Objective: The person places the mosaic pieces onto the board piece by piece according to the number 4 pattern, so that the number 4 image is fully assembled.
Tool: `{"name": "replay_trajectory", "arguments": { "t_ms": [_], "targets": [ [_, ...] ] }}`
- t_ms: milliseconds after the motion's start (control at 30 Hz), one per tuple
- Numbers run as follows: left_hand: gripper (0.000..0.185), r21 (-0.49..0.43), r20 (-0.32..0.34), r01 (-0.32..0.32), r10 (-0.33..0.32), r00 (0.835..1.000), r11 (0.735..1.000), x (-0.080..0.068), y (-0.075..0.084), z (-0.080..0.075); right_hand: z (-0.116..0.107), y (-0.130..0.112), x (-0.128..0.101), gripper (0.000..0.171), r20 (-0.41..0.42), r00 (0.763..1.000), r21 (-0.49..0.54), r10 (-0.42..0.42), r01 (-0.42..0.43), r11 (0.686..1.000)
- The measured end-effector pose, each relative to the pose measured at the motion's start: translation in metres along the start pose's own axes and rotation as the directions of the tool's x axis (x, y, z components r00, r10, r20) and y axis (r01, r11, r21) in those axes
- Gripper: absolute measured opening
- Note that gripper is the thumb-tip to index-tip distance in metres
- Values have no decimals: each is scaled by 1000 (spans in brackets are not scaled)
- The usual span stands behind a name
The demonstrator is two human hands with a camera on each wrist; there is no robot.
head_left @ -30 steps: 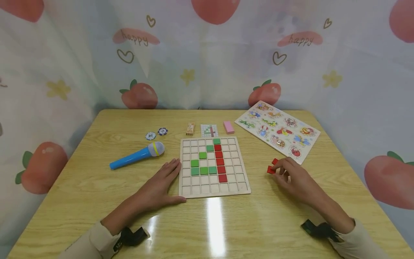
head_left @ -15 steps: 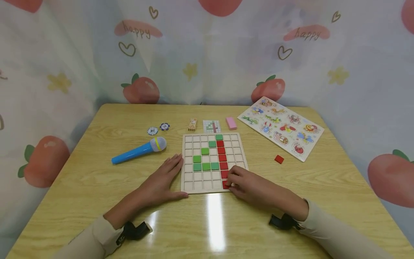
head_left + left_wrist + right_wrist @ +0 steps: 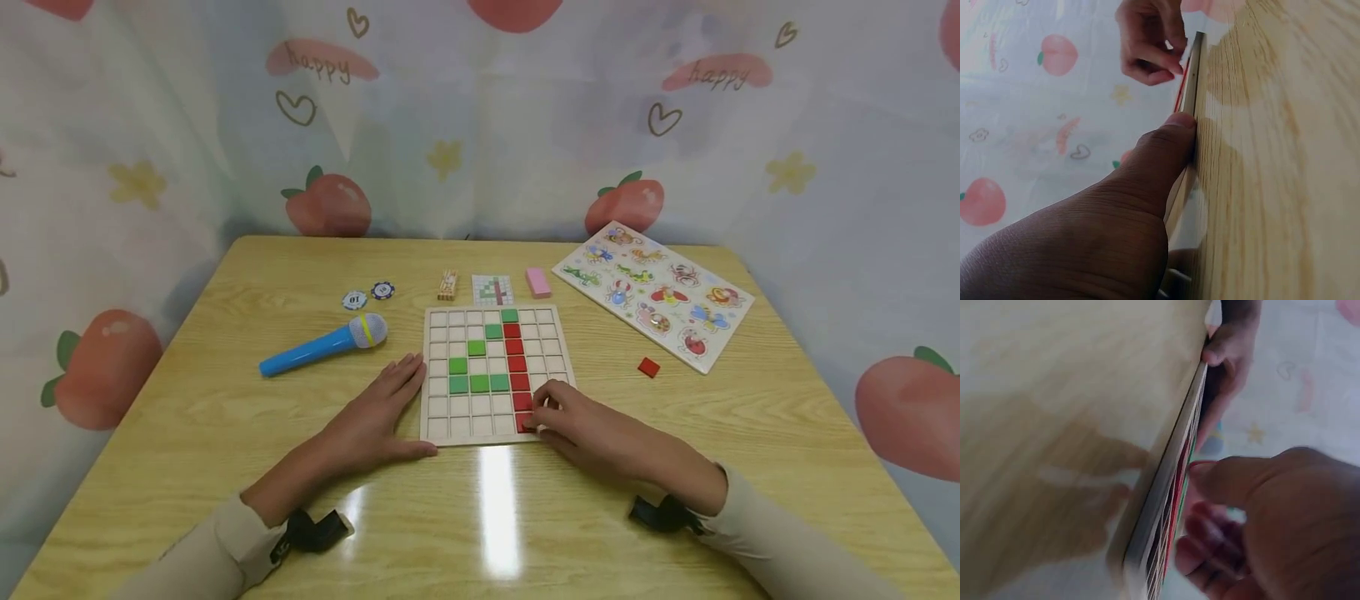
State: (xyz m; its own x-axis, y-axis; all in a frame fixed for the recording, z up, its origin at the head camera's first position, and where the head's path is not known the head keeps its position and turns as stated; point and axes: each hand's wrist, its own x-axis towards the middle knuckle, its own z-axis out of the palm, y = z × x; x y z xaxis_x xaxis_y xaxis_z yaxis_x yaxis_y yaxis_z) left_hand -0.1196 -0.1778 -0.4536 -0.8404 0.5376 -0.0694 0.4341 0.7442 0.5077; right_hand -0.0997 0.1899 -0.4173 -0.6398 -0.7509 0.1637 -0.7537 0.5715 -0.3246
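A square wooden grid board (image 3: 439, 427) lies at the table's middle, with green tiles (image 3: 478, 383) in a triangular outline and a column of red tiles (image 3: 516, 363). My left hand (image 3: 367, 421) rests against its left side, fingers extended and thumb at the front corner. In the left wrist view that thumb (image 3: 1179, 122) touches the board's edge. My right hand (image 3: 588, 425) is over the lower right part, fingers bent, its thumb and fingertips at the lowest red tile (image 3: 524, 422). In the right wrist view the thumb (image 3: 1207, 475) is close over the board.
One loose red tile (image 3: 648, 367) lies right of the board, near an insect puzzle board (image 3: 701, 364). Behind the grid are a pattern card (image 3: 492, 290), a pink block (image 3: 537, 282) and a striped small box (image 3: 447, 285). Left are a blue toy microphone (image 3: 309, 356) and two chips (image 3: 355, 300).
My right hand has carried a red tile leftward from the table to the bottom cell of the red column. One loose red tile stays behind. The left hand keeps its place.
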Motion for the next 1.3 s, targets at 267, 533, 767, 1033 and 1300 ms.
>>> {"name": "replay_trajectory", "arguments": {
  "t_ms": [267, 533, 767, 1033, 1300],
  "targets": [
    [124, -7, 2, 0, 0, 1000, 1000, -1, 4, -2, -34, 54, -52, 29, -404, 884, -17, 234, -263, 965],
    [123, 6, -2, -11, 11, 1000, 1000, -1, 2, -1, -23, 95, -96, 26, -442, 679, 153, 587, -587, 795],
    [123, 12, 2, -1, 1, 1000, 1000, -1, -1, 1, -19, 101, -98, 31, -351, 731, 111, 585, -588, 801],
    [122, 3, -6, -2, 2, 1000, 1000, -3, -1, -1, -19, 102, -87, 22, -307, 756, 72, 578, -587, 806],
    [124, 4, -8, -11, 11, 1000, 1000, -1, -2, 2, -28, 71, -50, 23, -221, 895, 62, 387, -383, 922]
  ]
}}
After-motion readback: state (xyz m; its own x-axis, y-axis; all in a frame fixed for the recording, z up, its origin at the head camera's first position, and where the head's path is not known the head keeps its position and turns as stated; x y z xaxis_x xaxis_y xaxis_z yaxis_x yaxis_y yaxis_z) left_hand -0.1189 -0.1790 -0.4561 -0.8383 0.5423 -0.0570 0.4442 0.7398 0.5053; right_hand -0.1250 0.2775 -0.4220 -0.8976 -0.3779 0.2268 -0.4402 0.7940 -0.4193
